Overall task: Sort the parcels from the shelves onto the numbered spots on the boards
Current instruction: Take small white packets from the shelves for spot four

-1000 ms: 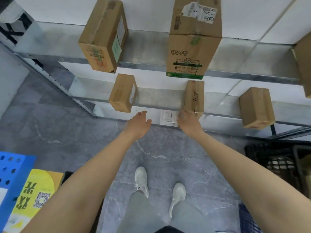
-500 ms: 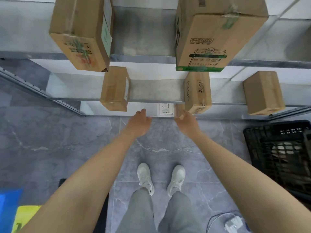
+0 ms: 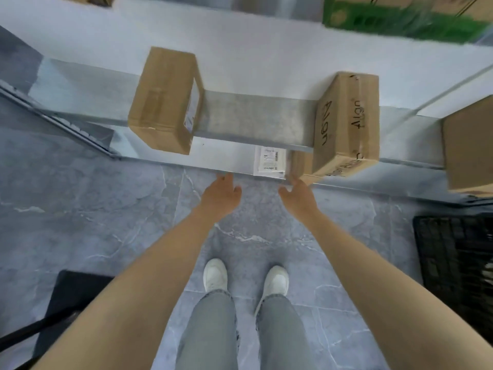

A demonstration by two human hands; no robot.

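Head view:
Left hand: empty, fingers loosely spread, at the lowest shelf edge.
Right hand: empty, fingers spread, just beside the flat parcel.
Flat parcel: white, printed label unreadable, lying on the lowest shelf.
In the way: brown cardboard box marked "Align" overhanging it on the right.
Left: plain taped cardboard box.
Far right, near: black crate.
Floor: grey marbled tile.

We see an open gap on the middle shelf at frame centre, walled by the plain box on its left and the Align box on its right. Below it the labelled parcel lies uncovered; a black crate crowds the right edge.
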